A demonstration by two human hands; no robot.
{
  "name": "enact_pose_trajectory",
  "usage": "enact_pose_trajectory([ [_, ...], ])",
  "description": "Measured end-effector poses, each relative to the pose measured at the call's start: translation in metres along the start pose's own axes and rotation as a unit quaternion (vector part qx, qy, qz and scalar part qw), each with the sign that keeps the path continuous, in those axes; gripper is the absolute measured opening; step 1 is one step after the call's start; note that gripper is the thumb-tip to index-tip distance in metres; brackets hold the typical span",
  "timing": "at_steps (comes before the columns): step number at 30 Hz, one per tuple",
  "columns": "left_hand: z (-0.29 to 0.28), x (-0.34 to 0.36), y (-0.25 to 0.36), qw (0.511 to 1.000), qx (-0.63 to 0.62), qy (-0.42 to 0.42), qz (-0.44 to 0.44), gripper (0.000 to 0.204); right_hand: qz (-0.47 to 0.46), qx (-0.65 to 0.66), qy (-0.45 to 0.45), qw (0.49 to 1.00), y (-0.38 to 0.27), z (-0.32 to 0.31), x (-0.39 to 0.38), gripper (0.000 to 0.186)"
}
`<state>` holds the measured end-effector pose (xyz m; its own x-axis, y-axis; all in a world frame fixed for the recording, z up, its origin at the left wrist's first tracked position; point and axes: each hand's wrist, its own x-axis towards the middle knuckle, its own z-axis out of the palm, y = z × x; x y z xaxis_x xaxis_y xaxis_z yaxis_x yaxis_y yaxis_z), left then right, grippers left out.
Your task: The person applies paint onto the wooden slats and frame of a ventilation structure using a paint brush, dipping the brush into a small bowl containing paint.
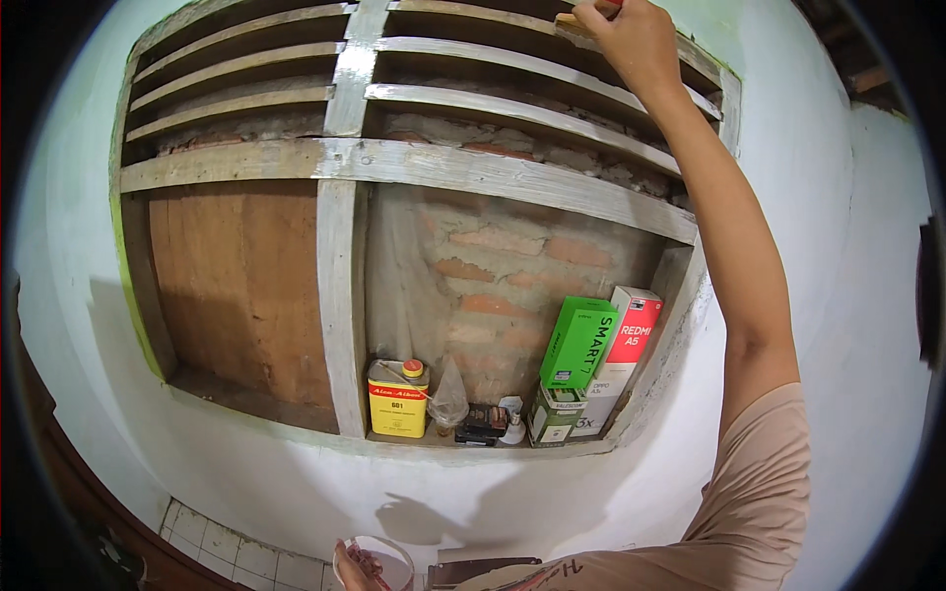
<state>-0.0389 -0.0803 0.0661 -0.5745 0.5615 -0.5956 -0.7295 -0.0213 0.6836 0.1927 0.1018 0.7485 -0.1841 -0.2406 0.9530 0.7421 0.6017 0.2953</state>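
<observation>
Raised at the top right, my right hand (636, 44) is closed on a paintbrush, of which a bit of red and a tan end (574, 28) show beside the upper slats. Those wooden slats (512, 56) on the right side have a wet-looking whitish coat, while the left slats (232, 64) are mostly bare brown wood. At the bottom edge my left hand (352, 566) grips a white round tub (394, 559) by its side. Only part of the tub shows, and I cannot make out its contents clearly.
The frame's centre post (340, 295) and crossbar (493, 177) are whitish. On the right ledge stand a yellow metal can (398, 404), a clear plastic bag (449, 396), a light bulb (513, 428), a green box (576, 345) and a red-and-white box (631, 330). Brown board (236, 295) backs the left opening.
</observation>
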Motion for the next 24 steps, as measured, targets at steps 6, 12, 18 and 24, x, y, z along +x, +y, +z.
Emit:
enact_pose_trajectory([
  [6, -0.019, 0.012, -0.005, 0.998, -0.064, -0.004, -0.014, 0.039, 0.019, 0.097, -0.016, 0.995, -0.031, 0.027, 0.009, 0.025],
  [12, -0.026, 0.005, -0.002, 0.995, -0.097, 0.018, -0.01, 0.037, -0.061, 0.081, 0.031, 0.994, -0.033, 0.055, 0.025, 0.027],
  [18, -0.038, -0.006, -0.003, 0.997, -0.073, 0.036, -0.002, 0.036, -0.008, 0.184, 0.053, 0.981, -0.063, 0.068, 0.037, 0.026],
  [24, -0.06, 0.012, -0.021, 0.994, -0.1, 0.034, -0.021, 0.035, 0.065, 0.327, 0.024, 0.942, -0.077, 0.096, 0.037, 0.029],
])
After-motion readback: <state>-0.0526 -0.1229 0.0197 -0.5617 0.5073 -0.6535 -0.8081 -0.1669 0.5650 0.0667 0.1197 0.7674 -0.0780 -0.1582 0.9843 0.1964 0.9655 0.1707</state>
